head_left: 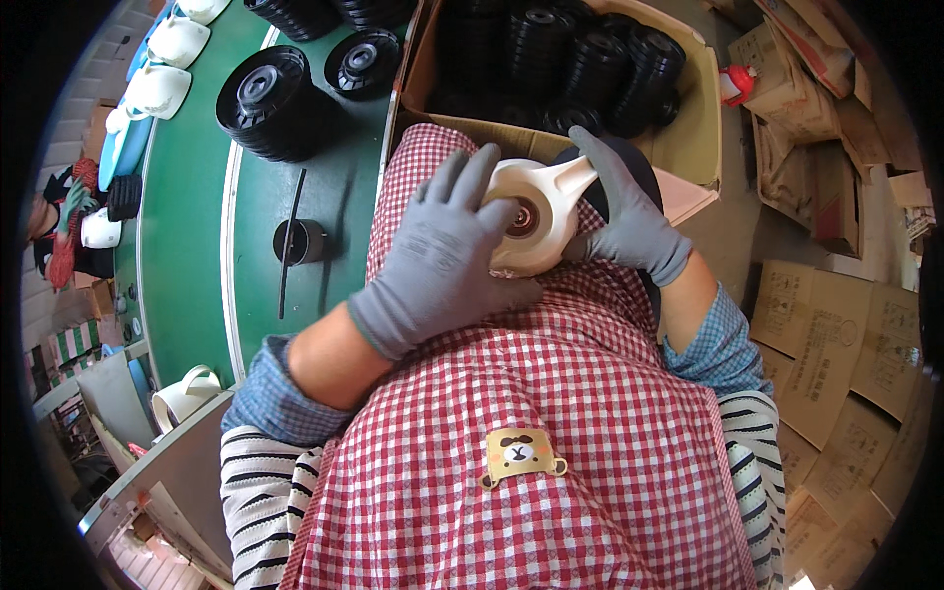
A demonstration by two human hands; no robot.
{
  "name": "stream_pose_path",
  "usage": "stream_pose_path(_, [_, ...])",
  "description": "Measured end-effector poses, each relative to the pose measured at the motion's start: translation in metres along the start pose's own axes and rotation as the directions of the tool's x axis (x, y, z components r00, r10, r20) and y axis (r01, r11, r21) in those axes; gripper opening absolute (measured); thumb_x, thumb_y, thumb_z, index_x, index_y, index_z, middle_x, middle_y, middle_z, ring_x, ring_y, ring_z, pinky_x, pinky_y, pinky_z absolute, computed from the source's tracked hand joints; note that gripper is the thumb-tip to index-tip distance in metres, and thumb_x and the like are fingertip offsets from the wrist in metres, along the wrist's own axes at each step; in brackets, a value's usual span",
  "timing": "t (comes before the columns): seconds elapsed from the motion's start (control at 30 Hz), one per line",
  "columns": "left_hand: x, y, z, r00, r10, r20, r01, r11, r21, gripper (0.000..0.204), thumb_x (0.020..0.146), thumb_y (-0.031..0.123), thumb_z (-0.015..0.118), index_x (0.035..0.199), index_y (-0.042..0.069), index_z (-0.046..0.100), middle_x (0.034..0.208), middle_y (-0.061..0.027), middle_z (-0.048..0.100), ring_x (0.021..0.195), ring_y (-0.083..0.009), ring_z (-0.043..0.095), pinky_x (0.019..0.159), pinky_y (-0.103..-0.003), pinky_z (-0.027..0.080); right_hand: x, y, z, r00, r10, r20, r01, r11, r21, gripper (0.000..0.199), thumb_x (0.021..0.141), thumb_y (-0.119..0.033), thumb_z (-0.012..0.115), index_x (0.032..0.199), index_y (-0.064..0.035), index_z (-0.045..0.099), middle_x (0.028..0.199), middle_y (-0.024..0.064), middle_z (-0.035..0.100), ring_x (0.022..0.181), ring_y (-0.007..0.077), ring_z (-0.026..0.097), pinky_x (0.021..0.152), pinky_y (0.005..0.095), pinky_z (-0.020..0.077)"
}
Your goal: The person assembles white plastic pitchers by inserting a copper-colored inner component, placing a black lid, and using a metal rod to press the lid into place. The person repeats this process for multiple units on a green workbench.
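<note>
Cream plastic jug (536,211), rigid, smooth and probably light, rests on the checked apron (511,393) in the lap. Gloved left hand (438,261) presses flat across its body; right hand (629,211) wraps the handle, the surest hold. Beyond it, an open brown carton (688,138) holds black lids (580,59); flattened printed cartons (836,334) lie at right.

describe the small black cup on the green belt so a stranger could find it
Start at the green conveyor belt left of the person's red checked apron. The small black cup stands alone on it, a thin black rod lying across it. Unlike the wide ribbed black disc stacks beyond, it is narrow and plain.
</note>
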State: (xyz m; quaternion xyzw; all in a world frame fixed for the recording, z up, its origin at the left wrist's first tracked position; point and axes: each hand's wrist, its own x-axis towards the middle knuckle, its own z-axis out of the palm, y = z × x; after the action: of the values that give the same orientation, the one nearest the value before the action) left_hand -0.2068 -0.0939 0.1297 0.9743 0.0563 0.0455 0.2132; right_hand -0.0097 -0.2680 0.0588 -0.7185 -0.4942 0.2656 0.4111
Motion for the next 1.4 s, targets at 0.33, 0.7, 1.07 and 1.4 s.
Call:
stream_pose_path(0.33, [-0.002, -0.003, 0.042, 0.997, 0.057, -0.051, -0.060, 0.997, -0.050, 0.036, 0.067, 0.029, 0.086, 0.093, 0.006, 0.078, 0.149, -0.0258, 0.039, 0.134, -0.0413, 0.045, 0.106, -0.048, 0.047, -0.002, -0.026, -0.002, 0.947, -0.300, 0.117, 0.322, 0.876, -0.360, 0.110, 0.051, -0.037, 0.095, 0.146, -0.0166, 0.045, 0.161, 0.0133, 0.029, 0.150, 0.0374, 0.028, 0.123, 0.0499, 0.0275])
stream_pose_path(0.7, [-0.009, -0.014, 0.025, 0.977, 0.055, -0.208, -0.076, 0.993, -0.092, 0.074, 0.059, 0.024, 0.093, 0.122, 0.007, 0.058, 0.151, -0.0263, 0.040, 0.138, -0.0454, 0.045, 0.111, -0.050, 0.044, 0.010, -0.027, -0.003, 0.914, -0.390, 0.113, 0.402, 0.830, -0.386, 0.100, 0.048, -0.022, 0.091, 0.140, -0.0197, 0.052, 0.154, 0.0154, 0.043, 0.143, 0.0387, 0.039, 0.119, 0.0510, 0.0321])
stream_pose_path(1.07, [-0.026, -0.028, 0.041, 0.986, -0.108, -0.123, 0.044, 0.899, -0.437, 0.097, 0.067, 0.017, 0.094, 0.145, -0.001, 0.039, 0.131, -0.0235, 0.057, 0.115, -0.0323, 0.066, 0.094, -0.037, 0.059, 0.035, -0.056, -0.010, 0.849, -0.209, 0.486, 0.491, 0.652, -0.578, 0.048, 0.069, -0.046, 0.083, 0.104, -0.0143, 0.078, 0.154, 0.0124, 0.042, 0.141, 0.0309, 0.041, 0.117, 0.0518, 0.0316])
stream_pose_path(1.4, [-0.021, -0.037, 0.035, 0.980, -0.200, 0.026, 0.176, 0.788, -0.590, 0.096, 0.071, 0.015, 0.092, 0.148, -0.002, 0.036, 0.139, -0.0230, 0.056, 0.129, -0.0315, 0.058, 0.109, -0.042, 0.048, 0.042, -0.041, -0.005, 0.857, -0.321, 0.403, 0.482, 0.774, -0.410, 0.046, 0.051, -0.033, 0.093, 0.087, -0.0101, 0.076, 0.145, 0.0195, 0.050, 0.129, 0.0361, 0.053, 0.101, 0.0483, 0.0480])
